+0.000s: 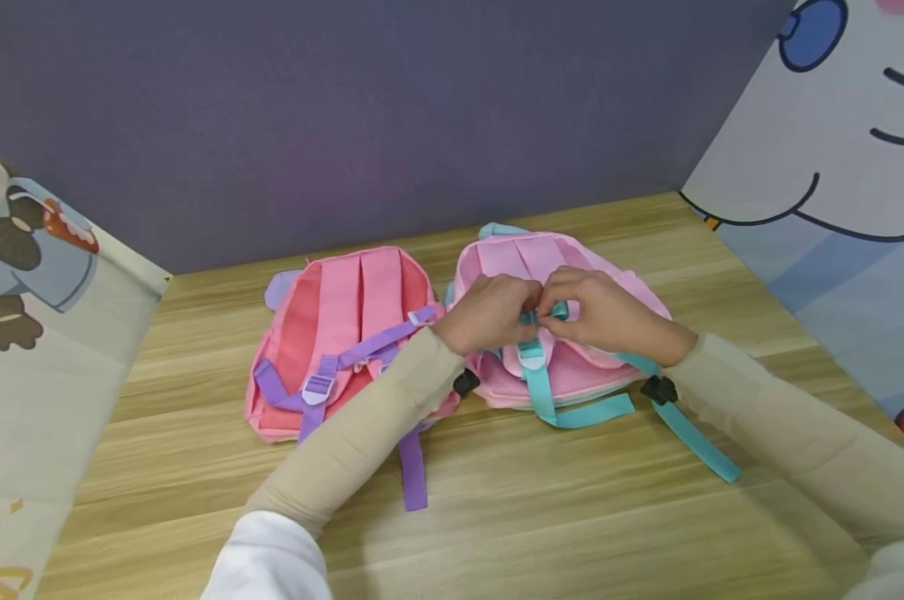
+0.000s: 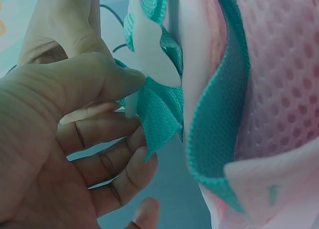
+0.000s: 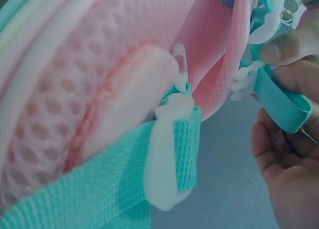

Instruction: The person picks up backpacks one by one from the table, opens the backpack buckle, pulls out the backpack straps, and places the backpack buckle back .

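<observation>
On the wooden table lies a light pink backpack [image 1: 624, 287], its shoulder straps facing up. Both hands meet above it at a teal strap [image 2: 164, 107] with a white plastic buckle [image 2: 154, 54]. The left hand [image 1: 492, 312] pinches the strap beside the buckle between thumb and fingers. Coming from the other side, the right hand [image 1: 601, 308] pinches a folded teal strap [image 3: 284, 104] next to small white plastic parts [image 3: 244, 79]. Fingers partly cover the strap in the head view. A white adjuster [image 1: 531, 354] sits on the shoulder strap just below the hands.
Left of it, a coral pink backpack [image 1: 339, 292] lies close by with purple straps [image 1: 412, 471]. Black clips [image 1: 657, 389] and loose teal strap ends [image 1: 699, 442] lie at the front right. A dark wall [image 1: 422, 125] stands behind the table [image 1: 496, 517].
</observation>
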Demonstrator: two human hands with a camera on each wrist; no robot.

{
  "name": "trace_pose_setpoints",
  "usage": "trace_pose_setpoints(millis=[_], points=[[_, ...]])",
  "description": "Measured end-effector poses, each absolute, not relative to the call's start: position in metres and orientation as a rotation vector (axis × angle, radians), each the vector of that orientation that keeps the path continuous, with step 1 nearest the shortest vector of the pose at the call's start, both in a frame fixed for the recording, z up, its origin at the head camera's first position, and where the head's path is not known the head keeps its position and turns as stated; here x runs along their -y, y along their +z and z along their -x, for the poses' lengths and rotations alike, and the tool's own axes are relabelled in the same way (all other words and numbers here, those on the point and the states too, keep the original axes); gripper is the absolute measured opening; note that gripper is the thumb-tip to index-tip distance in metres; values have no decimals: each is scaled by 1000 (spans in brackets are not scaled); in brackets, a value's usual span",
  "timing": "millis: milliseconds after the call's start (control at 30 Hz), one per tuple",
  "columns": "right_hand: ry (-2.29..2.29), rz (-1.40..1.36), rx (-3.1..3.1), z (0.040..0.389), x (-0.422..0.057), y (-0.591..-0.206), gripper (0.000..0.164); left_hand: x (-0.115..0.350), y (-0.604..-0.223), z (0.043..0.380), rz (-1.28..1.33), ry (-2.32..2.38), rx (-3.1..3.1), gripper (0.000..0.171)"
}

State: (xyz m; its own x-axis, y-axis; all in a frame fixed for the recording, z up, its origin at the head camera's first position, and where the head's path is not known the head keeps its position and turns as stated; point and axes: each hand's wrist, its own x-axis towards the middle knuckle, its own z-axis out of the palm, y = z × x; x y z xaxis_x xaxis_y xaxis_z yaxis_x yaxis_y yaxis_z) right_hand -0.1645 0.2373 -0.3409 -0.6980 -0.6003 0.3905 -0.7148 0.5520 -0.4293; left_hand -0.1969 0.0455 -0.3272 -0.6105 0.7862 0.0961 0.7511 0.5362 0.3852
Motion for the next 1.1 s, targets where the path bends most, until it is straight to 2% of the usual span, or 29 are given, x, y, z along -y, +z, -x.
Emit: trace_pose_setpoints(millis=[200, 1100], points=[[812, -1098, 2590, 165, -235, -339, 13, -46, -326, 197, -1347, 609, -2669, 16], [829, -1088, 2600, 164, -243, -334, 25, -44, -328, 198, -1295, 548, -2686, 17]])
